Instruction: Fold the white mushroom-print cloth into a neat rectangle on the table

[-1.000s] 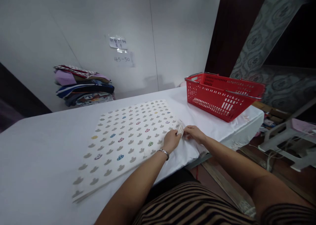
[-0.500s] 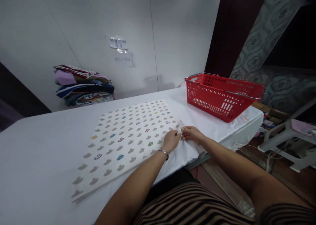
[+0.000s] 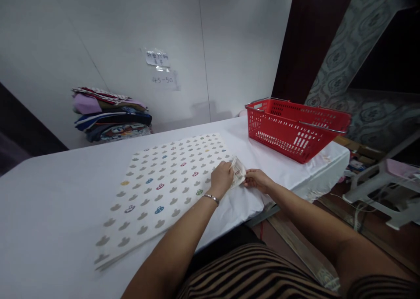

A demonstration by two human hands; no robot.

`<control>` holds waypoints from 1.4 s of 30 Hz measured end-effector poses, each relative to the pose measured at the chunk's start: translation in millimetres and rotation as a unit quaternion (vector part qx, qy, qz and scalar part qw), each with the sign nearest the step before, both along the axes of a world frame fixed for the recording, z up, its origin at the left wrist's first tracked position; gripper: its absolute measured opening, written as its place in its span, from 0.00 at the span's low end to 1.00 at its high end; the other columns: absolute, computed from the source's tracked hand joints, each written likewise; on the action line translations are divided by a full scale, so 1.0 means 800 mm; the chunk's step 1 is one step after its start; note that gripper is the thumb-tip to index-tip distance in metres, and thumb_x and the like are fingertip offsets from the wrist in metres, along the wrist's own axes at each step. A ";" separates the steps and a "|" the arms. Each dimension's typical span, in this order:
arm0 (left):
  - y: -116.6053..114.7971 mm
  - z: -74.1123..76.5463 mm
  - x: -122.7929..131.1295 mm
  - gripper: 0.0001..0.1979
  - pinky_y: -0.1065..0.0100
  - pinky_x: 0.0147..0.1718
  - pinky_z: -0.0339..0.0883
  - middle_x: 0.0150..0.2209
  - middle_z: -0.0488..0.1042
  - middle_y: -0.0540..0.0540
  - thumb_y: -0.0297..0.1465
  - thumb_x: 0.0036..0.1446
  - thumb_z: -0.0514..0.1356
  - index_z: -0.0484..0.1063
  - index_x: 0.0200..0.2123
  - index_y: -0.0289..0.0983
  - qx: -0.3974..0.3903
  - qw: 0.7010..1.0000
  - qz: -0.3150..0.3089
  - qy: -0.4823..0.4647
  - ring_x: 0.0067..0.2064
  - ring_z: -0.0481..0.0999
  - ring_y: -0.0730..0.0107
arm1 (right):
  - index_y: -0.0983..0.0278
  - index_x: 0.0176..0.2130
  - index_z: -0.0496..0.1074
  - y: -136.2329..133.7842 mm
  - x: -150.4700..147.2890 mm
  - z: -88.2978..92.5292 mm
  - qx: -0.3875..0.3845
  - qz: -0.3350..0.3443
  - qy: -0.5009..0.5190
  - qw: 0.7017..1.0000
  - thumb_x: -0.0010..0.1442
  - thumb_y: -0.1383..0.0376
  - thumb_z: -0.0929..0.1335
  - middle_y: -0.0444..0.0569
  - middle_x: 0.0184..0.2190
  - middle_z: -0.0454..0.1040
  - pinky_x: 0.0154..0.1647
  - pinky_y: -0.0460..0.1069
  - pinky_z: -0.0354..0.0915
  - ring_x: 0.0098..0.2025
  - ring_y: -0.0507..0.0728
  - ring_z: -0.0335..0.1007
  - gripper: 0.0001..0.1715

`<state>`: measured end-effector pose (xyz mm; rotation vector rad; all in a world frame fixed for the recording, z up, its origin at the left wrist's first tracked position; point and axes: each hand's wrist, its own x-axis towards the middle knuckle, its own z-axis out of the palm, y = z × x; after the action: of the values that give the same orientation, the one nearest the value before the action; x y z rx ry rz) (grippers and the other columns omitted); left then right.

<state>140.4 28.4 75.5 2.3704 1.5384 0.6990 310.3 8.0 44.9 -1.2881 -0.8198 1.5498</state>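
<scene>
A white folded cloth (image 3: 177,176) printed with grey and coloured mushroom shapes lies flat on the white-covered table. At its near right corner my left hand (image 3: 222,177), with a silver bracelet at the wrist, is closed on the fabric. My right hand (image 3: 257,179) pinches the edge of the same corner, just to the right. Between both hands the lifted corner (image 3: 238,172) is turned back, and its paler underside shows. The fingertips of my left hand are partly hidden by the fabric.
A red plastic basket (image 3: 295,128) with metal handles stands at the table's right end. Folded fabrics (image 3: 113,114) are stacked at the back left against the wall. Paper notes (image 3: 162,78) are taped to the wall. A stool (image 3: 387,189) stands on the floor at the right.
My left hand has moved slightly left and up, away from my right hand. The cloth corner between them is now spread wider, showing its underside.
</scene>
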 end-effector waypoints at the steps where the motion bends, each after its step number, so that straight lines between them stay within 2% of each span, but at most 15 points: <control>1: 0.000 0.004 -0.001 0.12 0.67 0.42 0.60 0.44 0.71 0.43 0.29 0.61 0.49 0.70 0.43 0.39 0.017 1.000 -0.009 0.022 0.45 0.70 0.65 | 0.66 0.27 0.67 0.000 0.000 0.000 0.003 0.000 0.006 1.000 0.49 0.75 0.67 0.46 0.20 0.73 0.23 0.44 0.69 0.21 0.50 0.70 0.05; 3: -0.003 0.006 0.000 0.12 0.65 0.43 0.60 0.45 0.70 0.41 0.28 0.61 0.49 0.70 0.43 0.38 0.024 0.996 -0.050 0.072 0.46 0.69 0.62 | 0.67 0.27 0.68 -0.001 0.001 0.000 0.011 0.001 0.018 1.000 0.49 0.74 0.67 0.46 0.21 0.73 0.24 0.43 0.69 0.21 0.49 0.70 0.04; 6: -0.014 -0.007 0.009 0.12 0.65 0.41 0.61 0.43 0.71 0.41 0.28 0.61 0.49 0.72 0.41 0.37 -0.017 0.991 -0.095 0.096 0.44 0.70 0.62 | 0.67 0.27 0.68 -0.001 0.000 0.000 0.019 0.008 0.029 0.999 0.49 0.74 0.67 0.47 0.21 0.73 0.24 0.43 0.69 0.21 0.49 0.69 0.03; 10: -0.021 -0.024 0.015 0.11 0.69 0.39 0.61 0.39 0.73 0.45 0.30 0.61 0.50 0.73 0.38 0.39 -0.074 0.995 -0.069 0.002 0.40 0.71 0.67 | 0.67 0.27 0.69 -0.002 -0.001 0.002 0.019 0.013 0.028 0.999 0.49 0.74 0.67 0.48 0.21 0.74 0.23 0.43 0.68 0.22 0.50 0.70 0.03; 14: -0.015 -0.030 0.015 0.11 0.70 0.38 0.60 0.36 0.75 0.47 0.30 0.58 0.52 0.75 0.35 0.38 -0.095 0.990 -0.062 -0.083 0.38 0.71 0.69 | 0.67 0.27 0.69 -0.003 -0.001 0.004 0.022 0.004 0.016 1.000 0.48 0.74 0.68 0.47 0.21 0.74 0.23 0.43 0.68 0.22 0.50 0.71 0.04; 18: -0.008 -0.035 0.016 0.13 0.72 0.34 0.60 0.34 0.77 0.48 0.31 0.57 0.51 0.75 0.33 0.37 -0.150 0.973 -0.036 -0.171 0.35 0.71 0.71 | 0.66 0.27 0.69 -0.003 -0.003 0.006 0.026 0.000 0.010 1.000 0.49 0.74 0.68 0.46 0.20 0.73 0.24 0.44 0.69 0.22 0.50 0.70 0.04; 21: -0.006 -0.038 0.017 0.14 0.72 0.32 0.60 0.31 0.76 0.49 0.33 0.57 0.51 0.75 0.30 0.36 -0.161 0.969 -0.043 -0.180 0.33 0.71 0.72 | 0.66 0.27 0.69 -0.003 -0.003 0.006 0.026 0.003 0.009 1.000 0.49 0.73 0.69 0.45 0.19 0.72 0.23 0.43 0.68 0.22 0.50 0.70 0.04; 28: -0.009 -0.036 0.020 0.18 0.71 0.29 0.56 0.23 0.72 0.50 0.36 0.59 0.49 0.71 0.22 0.36 -0.142 0.981 -0.043 -0.127 0.28 0.67 0.71 | 0.67 0.29 0.70 -0.003 -0.002 0.005 0.029 0.034 -0.015 0.999 0.53 0.66 0.71 0.45 0.20 0.71 0.23 0.44 0.68 0.21 0.49 0.67 0.07; 31: -0.009 -0.035 0.020 0.17 0.71 0.29 0.56 0.24 0.73 0.49 0.35 0.58 0.50 0.72 0.23 0.36 -0.146 0.982 -0.043 -0.113 0.29 0.68 0.71 | 0.67 0.28 0.69 -0.003 -0.002 0.005 0.027 0.029 -0.036 0.999 0.54 0.65 0.71 0.44 0.19 0.70 0.21 0.43 0.67 0.19 0.48 0.65 0.08; 35: -0.008 -0.033 0.019 0.13 0.72 0.30 0.58 0.30 0.76 0.49 0.32 0.57 0.51 0.75 0.29 0.36 -0.150 0.977 -0.039 -0.147 0.31 0.70 0.71 | 0.67 0.28 0.69 -0.003 -0.004 0.005 0.028 0.028 -0.033 0.999 0.54 0.67 0.70 0.44 0.19 0.70 0.22 0.43 0.68 0.21 0.48 0.66 0.06; 42: -0.007 -0.036 0.020 0.12 0.71 0.33 0.61 0.32 0.77 0.48 0.30 0.57 0.52 0.76 0.33 0.36 -0.160 0.972 -0.048 -0.166 0.33 0.72 0.70 | 0.67 0.28 0.69 -0.003 -0.008 0.004 0.036 0.036 -0.023 0.998 0.52 0.68 0.70 0.45 0.21 0.71 0.23 0.43 0.69 0.22 0.49 0.67 0.04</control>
<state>156.8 22.7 46.5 1.9616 1.2764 0.7198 303.6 5.6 48.3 -1.2575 -0.9521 1.5380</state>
